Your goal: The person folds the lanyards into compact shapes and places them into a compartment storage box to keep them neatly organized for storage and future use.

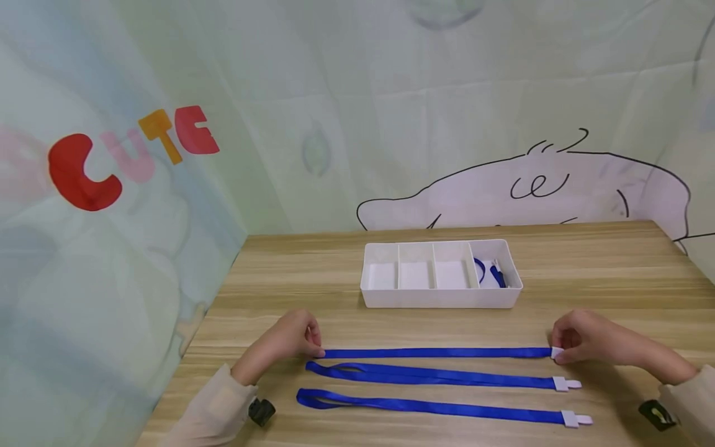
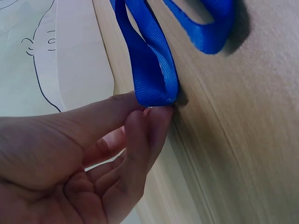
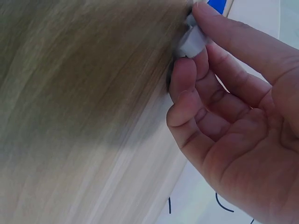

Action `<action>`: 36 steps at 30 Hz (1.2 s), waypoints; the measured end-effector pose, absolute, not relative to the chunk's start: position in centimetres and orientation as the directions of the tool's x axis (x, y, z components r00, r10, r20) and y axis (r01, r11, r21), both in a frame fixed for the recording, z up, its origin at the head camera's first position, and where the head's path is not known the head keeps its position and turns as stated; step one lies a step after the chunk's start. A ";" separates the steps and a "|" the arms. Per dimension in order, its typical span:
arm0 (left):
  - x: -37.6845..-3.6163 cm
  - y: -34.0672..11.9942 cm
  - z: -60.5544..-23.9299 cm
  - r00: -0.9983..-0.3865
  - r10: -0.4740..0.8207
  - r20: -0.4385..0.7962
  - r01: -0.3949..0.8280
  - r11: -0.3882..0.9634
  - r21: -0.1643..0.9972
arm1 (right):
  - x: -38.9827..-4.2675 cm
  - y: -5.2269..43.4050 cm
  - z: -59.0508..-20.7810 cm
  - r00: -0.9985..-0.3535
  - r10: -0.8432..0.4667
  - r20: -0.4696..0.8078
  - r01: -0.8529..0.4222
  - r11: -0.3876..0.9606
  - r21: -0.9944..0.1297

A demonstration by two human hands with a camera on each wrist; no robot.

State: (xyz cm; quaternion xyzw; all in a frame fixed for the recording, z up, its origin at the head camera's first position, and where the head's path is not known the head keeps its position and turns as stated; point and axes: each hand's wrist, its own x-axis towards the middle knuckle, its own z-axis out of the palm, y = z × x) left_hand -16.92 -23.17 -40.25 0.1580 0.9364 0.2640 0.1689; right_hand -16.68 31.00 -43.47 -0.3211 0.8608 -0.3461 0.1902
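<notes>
A blue lanyard (image 1: 436,352) stretches straight between both hands, the farthest of three laid side by side on the wooden table. At its looped end (image 2: 156,93), the thumb and fingertips of my left hand (image 1: 296,335) pinch the ribbon. My right hand (image 1: 586,338) grips the white plastic clip (image 3: 191,43) at the other end, partly covering it with the fingers. Nearer to me lie the middle lanyard (image 1: 436,375) and the front lanyard (image 1: 447,407), both with loops to the left and white clips to the right.
Beyond the lanyards stands a white divided box (image 1: 438,299). Its rightmost compartment holds a small blue strap piece (image 1: 497,276) and a thin blue loop (image 1: 480,269). Printed curtains (image 1: 313,93) rise behind and to the left of the wooden table (image 1: 290,279).
</notes>
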 end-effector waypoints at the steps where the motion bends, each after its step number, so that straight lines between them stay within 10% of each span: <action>1: -16.9 -23.1 -40.2 -0.893 0.383 -0.237 0.204 0.814 0.544 | -16.7 31.0 -43.5 -0.717 -0.690 -0.095 -0.429 0.545 -0.720; 36: -16.6 -23.8 -38.6 -0.853 0.427 -0.300 0.169 0.769 0.616 | -16.9 31.9 -42.6 -0.738 -0.660 -0.142 -0.229 0.442 -0.867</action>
